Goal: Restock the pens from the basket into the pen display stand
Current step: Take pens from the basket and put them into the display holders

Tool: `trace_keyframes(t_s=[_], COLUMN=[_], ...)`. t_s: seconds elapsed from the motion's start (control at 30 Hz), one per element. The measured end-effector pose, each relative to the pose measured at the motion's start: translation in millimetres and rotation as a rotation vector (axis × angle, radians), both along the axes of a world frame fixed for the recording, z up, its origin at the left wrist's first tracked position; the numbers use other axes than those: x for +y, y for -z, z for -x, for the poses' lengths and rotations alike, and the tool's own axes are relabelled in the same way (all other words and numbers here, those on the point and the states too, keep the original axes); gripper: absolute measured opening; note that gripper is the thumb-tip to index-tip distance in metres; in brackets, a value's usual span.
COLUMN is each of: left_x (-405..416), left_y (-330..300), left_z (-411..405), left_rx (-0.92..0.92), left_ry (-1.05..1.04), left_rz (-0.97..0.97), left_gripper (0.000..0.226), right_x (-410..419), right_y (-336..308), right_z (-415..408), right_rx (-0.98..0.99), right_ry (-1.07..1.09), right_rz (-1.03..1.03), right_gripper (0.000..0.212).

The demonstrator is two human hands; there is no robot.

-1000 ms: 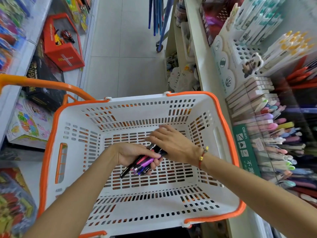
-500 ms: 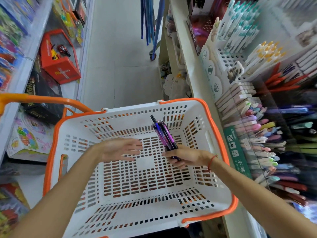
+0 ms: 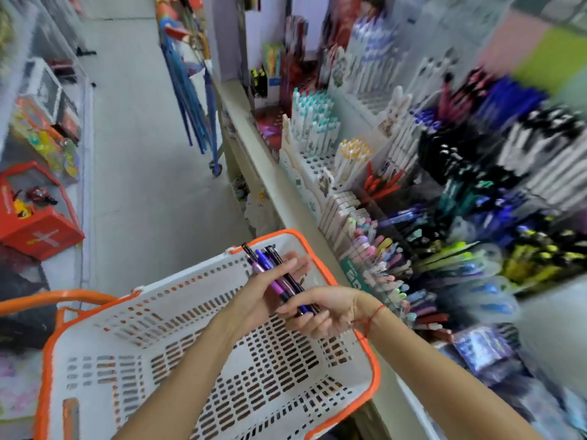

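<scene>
A bundle of purple, blue and black pens (image 3: 268,265) is held over the far right corner of the white basket with an orange rim (image 3: 374,373). My right hand (image 3: 320,312) grips the bundle's lower end from underneath. My left hand (image 3: 270,287) lies against the pens from the left, with its fingers stretched across them. The basket's floor shows no pens. The pen display stand (image 3: 397,258), packed with coloured pens, stands on the shelf to the right, partly blurred.
White pen holders (image 3: 313,128) and more pen racks (image 3: 495,147) fill the shelf on the right. A red toy box (image 3: 38,230) and other boxes sit on the left shelving. The tiled aisle floor (image 3: 143,154) runs ahead, with a blue trolley (image 3: 203,100).
The pens passed from my left hand to my right, which lifted them out of the basket toward its right corner. My left hand came back to the bundle. The view swung right toward the shelf.
</scene>
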State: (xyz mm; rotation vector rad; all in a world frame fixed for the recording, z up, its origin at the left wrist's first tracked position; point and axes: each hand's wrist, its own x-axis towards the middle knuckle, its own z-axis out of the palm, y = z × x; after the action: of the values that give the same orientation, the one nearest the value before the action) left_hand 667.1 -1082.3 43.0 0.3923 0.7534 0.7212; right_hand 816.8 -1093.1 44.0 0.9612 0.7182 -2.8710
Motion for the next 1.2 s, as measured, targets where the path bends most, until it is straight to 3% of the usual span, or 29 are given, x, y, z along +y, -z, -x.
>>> trace_keyframes(t_s=[0.13, 0.37, 0.5, 0.57, 0.67, 0.8, 0.97, 1.1, 1.2], left_x=[0.9, 5.8, 27.5, 38.3, 46.2, 48.5, 52.7, 60.4, 71.9], left_y=[-10.4, -21.3, -35.0, -38.1, -47.1, -61.3, -81.1, -94.1, -96.8], left_z=[-28.9, -64.5, -75.5, -77.3, -82.4, -98.0, -110.4, -123.1, -132.1], left_rx=[0.064, 0.296, 0.426, 0.493, 0.573, 0.532, 0.446, 0.484, 0.530], left_ry=[0.056, 0.095, 0.048, 0.071, 0.160, 0.193, 0.226, 0.191, 0.165], left_rz=[-0.023, -0.226, -0.281, -0.349, -0.468, -0.566, -0.652, -0.707, -0.623], left_gripper=[0.022, 0.026, 0.027, 0.027, 0.047, 0.031, 0.046, 0.028, 0.021], right_x=[-5.7, -21.8, -28.5, -22.9, -2.5, 9.6, 10.9, 12.9, 14.0], right_y=[-25.9, -49.1, -87.0, -107.8, -122.9, -131.2, -136.0, -148.9, -159.0], right_z=[-20.9, -49.8, -67.6, -74.4, -78.5, -78.8, -93.0, -101.7, -118.5], right_rx=[-0.103, -0.285, -0.664, -0.897, -1.135, -0.990, -0.737, -0.757, -0.943], right_ry=[0.080, 0.230, 0.200, 0.306, 0.640, 0.920, 1.153, 1.338, 1.563], right_rz=[-0.064, -0.154, -0.500, -0.717, -1.035, -1.008, -0.771, -0.819, -0.983], right_gripper=[0.053, 0.028, 0.074, 0.072, 0.060, 0.029, 0.026, 0.018, 0.009])
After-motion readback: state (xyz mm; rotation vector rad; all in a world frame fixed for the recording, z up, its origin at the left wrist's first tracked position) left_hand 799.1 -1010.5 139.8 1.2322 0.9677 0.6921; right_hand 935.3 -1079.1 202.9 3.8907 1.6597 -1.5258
